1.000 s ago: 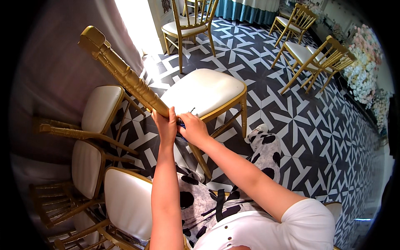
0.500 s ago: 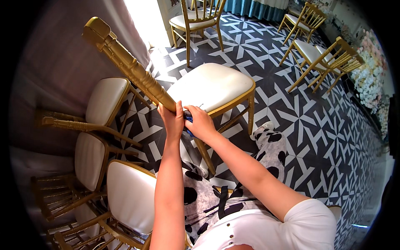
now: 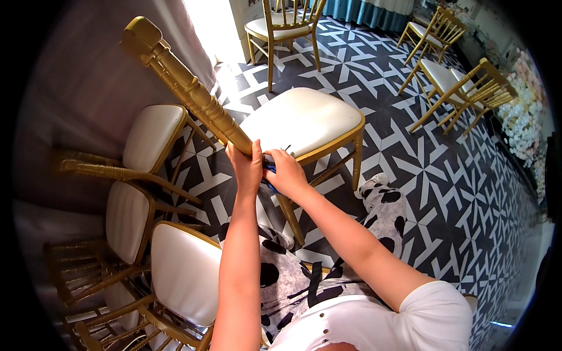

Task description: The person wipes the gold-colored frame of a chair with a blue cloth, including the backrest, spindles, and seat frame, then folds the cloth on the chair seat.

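A gold chair with a white padded seat stands in front of me, seen side-on. Its back post rises to the upper left. My left hand is closed around the low end of that post, where it meets the seat. Right beside it, my right hand is closed on a small blue object, mostly hidden in the fingers, so its kind does not show. A thin dark tip sticks up past the knuckles against the seat's edge; I cannot tell whether it belongs to the blue object.
Several more gold chairs crowd together at my left along a pale curtain. Another chair stands beyond, and others are at the far right near white and pink flowers. The floor is black-and-white patterned.
The whole view has shifted slightly, with the chairs appearing a little further right. Both hands keep their places at the base of the chair post.
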{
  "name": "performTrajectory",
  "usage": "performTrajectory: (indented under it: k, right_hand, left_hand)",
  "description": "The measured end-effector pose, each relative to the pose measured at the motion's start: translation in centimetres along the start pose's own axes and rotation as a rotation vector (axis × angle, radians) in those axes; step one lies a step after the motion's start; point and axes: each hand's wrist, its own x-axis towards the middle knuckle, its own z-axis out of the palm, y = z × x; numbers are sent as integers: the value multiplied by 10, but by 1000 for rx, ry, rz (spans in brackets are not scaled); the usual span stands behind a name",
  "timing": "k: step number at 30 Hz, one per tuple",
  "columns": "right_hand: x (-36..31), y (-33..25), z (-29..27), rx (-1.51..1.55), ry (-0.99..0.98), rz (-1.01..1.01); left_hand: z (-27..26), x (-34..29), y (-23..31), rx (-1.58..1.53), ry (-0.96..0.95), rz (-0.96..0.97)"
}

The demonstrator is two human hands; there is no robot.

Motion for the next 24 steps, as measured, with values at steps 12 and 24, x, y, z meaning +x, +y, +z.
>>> performTrajectory:
  k: [12,24]
  right_hand:
    - [-8,11,1,73,-98,80]
    - [-52,51,39,-126,184,-207]
  left_hand:
    - [3,-5,9,13,57,62]
    - [2,-1,1,7,48,37]
